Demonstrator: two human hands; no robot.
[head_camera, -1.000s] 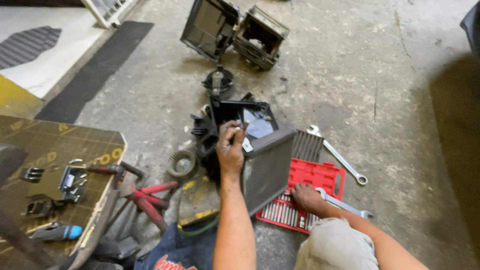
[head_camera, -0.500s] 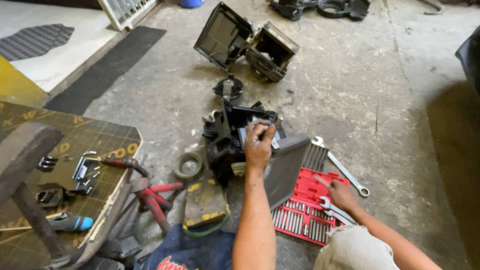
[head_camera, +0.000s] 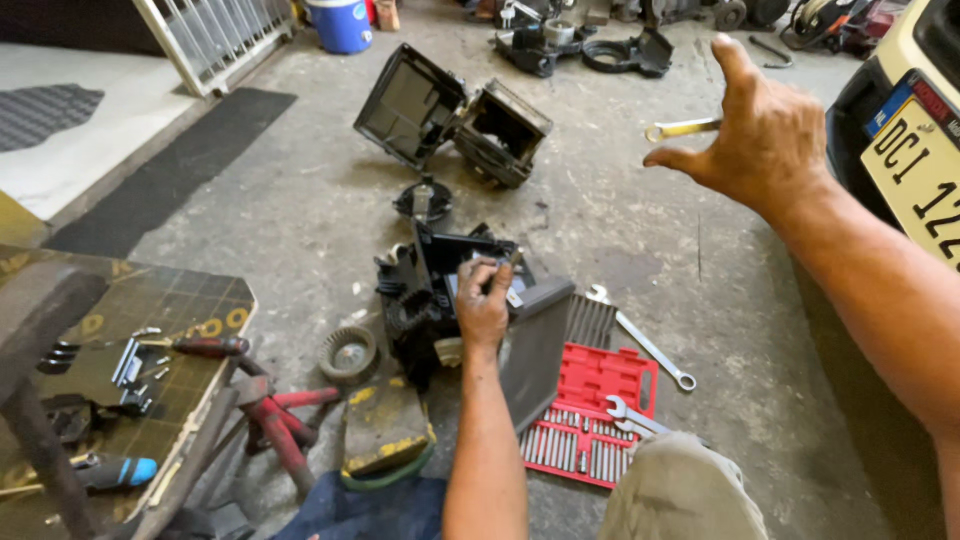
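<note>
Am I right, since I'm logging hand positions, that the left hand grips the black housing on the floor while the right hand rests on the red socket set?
Not quite. In the head view the left hand does grip the black housing on the floor, but the right hand is raised in the air, fingers spread and empty, well away from the red socket set.

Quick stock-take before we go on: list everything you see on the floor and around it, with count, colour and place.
Black plastic housing: one, centre floor.
Detached housing halves: two, black, farther back.
Socket set case: one, red, right of housing.
Wrenches: two, silver, by the case.
Pulley wheel: one, grey, left of housing.
Bucket: one, blue, top.
Left hand: gripping the housing's top edge.
Right hand: raised, open, empty.
</note>
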